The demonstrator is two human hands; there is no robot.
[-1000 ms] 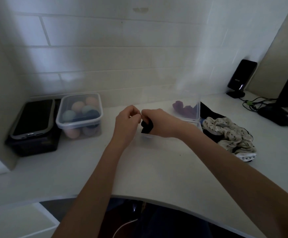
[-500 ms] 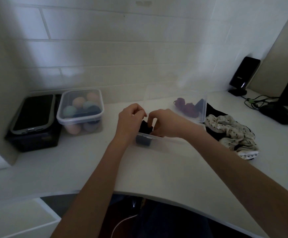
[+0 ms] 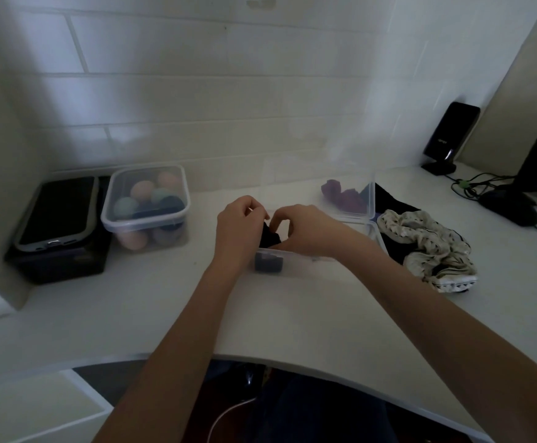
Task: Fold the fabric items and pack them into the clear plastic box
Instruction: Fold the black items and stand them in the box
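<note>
A clear plastic box (image 3: 305, 262) sits mid-table with its lid raised behind it. My left hand (image 3: 240, 230) and my right hand (image 3: 305, 230) both pinch a small folded black fabric piece (image 3: 270, 239) at the box's near left corner. Its lower part shows dark through the box wall. Purple fabric (image 3: 340, 195) lies at the box's far right, seen through the plastic. A crumpled cream patterned cloth (image 3: 430, 247) rests on a black fabric (image 3: 388, 203) just right of the box.
A lidded tub of coloured balls (image 3: 147, 207) stands left, next to a phone (image 3: 57, 214) on a black box. A black speaker (image 3: 449, 139), cables and a dark stand (image 3: 523, 203) occupy the far right. The curved table edge (image 3: 292, 362) runs near me.
Both hands have lowered the black fabric piece from above the box into its near left corner. The view has shifted slightly, showing more of the raised lid.
</note>
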